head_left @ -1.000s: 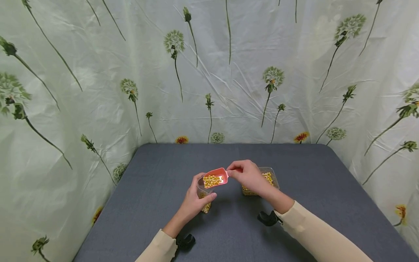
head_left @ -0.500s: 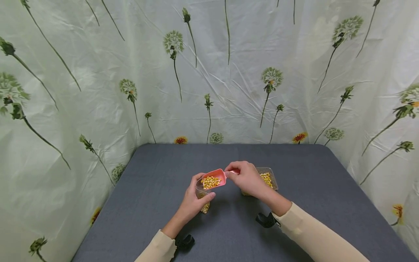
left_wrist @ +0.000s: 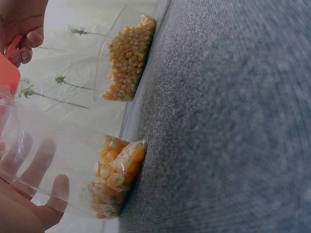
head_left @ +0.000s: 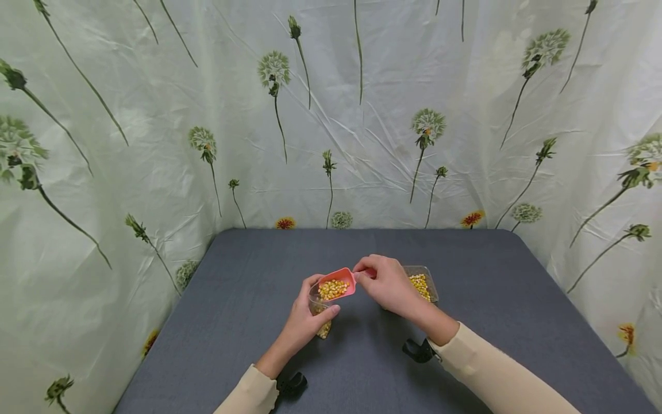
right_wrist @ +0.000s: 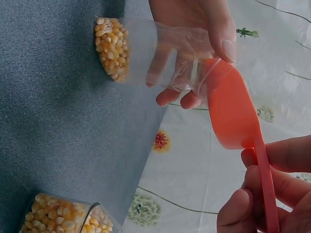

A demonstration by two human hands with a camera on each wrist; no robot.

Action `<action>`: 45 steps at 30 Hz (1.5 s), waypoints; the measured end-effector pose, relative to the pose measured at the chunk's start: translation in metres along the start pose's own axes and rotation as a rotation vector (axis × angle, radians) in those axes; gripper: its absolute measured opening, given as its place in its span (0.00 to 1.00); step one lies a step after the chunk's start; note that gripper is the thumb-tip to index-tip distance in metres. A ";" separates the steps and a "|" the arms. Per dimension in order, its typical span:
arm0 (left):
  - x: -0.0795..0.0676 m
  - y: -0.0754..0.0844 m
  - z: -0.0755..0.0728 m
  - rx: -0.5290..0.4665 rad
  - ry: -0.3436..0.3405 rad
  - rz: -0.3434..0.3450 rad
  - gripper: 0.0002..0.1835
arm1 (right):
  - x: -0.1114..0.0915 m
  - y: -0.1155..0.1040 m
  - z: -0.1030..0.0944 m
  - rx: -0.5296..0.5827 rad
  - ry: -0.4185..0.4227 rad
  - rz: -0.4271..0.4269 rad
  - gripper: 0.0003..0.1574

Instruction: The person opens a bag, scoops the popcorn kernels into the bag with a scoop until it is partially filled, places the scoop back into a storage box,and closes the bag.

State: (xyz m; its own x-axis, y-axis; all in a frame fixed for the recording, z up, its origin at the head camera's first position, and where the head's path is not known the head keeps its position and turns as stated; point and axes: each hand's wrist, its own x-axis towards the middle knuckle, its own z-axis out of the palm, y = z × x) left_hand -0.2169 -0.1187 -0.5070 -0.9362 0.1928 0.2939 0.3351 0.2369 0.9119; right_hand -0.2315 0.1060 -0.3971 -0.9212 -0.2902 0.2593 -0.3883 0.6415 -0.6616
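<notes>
I judge the bagging of corn to be partly done: kernels (right_wrist: pixel 112 48) fill the bottom of a clear bag (right_wrist: pixel 138 53), with plenty of unfilled film above them. A further load (head_left: pixel 333 289) lies in the bowl of the orange scoop (right_wrist: pixel 235 114), not yet tipped in. The plastic container (head_left: pixel 415 269) holds plenty more corn; how much of it belongs in the bag, I cannot tell.

My left hand (head_left: pixel 301 322) grips the bag near its mouth, fingers curled round the film, and the bag's base seems to rest on the tabletop (head_left: pixel 248 276). My right hand (head_left: pixel 388 286) pinches the scoop's handle, at three o'clock from the bowl. With twelve o'clock pointing away from me, the bowl sits at one o'clock from the bag's base, its lip at the bag's mouth, and the container stands between two and three o'clock.

I can read no brand, label or lettering on the bag, scoop or container; the cloth backdrop (head_left: pixel 372 121) shows printed flowers.
</notes>
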 end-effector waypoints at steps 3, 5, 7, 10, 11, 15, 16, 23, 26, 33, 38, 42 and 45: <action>0.000 -0.001 0.000 -0.010 0.001 0.000 0.38 | 0.000 -0.001 0.001 -0.011 0.016 -0.024 0.02; 0.000 -0.001 0.000 -0.016 -0.001 0.005 0.38 | -0.001 -0.001 0.002 -0.037 0.031 -0.045 0.02; 0.000 -0.001 0.000 -0.019 -0.003 0.012 0.38 | -0.003 -0.002 0.003 -0.073 0.049 -0.082 0.02; 0.000 -0.001 0.000 -0.018 -0.004 0.022 0.38 | -0.005 -0.004 0.005 -0.138 0.086 -0.165 0.02; 0.000 -0.001 0.000 -0.020 -0.004 0.027 0.38 | -0.006 -0.005 0.006 -0.161 0.102 -0.197 0.02; 0.000 -0.001 -0.001 -0.028 -0.004 0.042 0.39 | -0.007 -0.010 0.007 -0.228 0.161 -0.304 0.04; 0.000 -0.001 -0.001 -0.031 -0.005 0.046 0.39 | -0.008 -0.011 0.007 -0.245 0.173 -0.321 0.05; 0.001 -0.003 -0.002 -0.016 0.001 0.065 0.38 | -0.008 -0.013 0.009 -0.336 0.208 -0.414 0.06; -0.001 0.007 -0.002 -0.022 0.003 0.057 0.38 | -0.009 -0.012 0.011 -0.379 0.213 -0.452 0.05; -0.005 0.030 -0.004 -0.085 -0.006 0.052 0.38 | -0.010 -0.013 0.011 -0.404 0.218 -0.511 0.03; -0.004 0.032 -0.004 -0.103 0.008 0.043 0.41 | -0.010 -0.013 0.011 -0.381 0.226 -0.513 0.04; -0.004 0.033 -0.004 -0.106 0.017 0.015 0.42 | -0.011 -0.012 0.010 -0.371 0.225 -0.493 0.04; -0.004 0.032 -0.004 -0.105 0.017 0.002 0.43 | -0.013 -0.012 0.010 -0.357 0.226 -0.469 0.04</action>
State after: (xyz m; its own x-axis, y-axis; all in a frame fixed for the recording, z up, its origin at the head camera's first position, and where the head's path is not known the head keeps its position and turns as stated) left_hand -0.2030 -0.1155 -0.4773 -0.9376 0.1769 0.2994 0.3245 0.1355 0.9361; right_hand -0.2150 0.0953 -0.3994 -0.6187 -0.4659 0.6326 -0.7008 0.6913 -0.1763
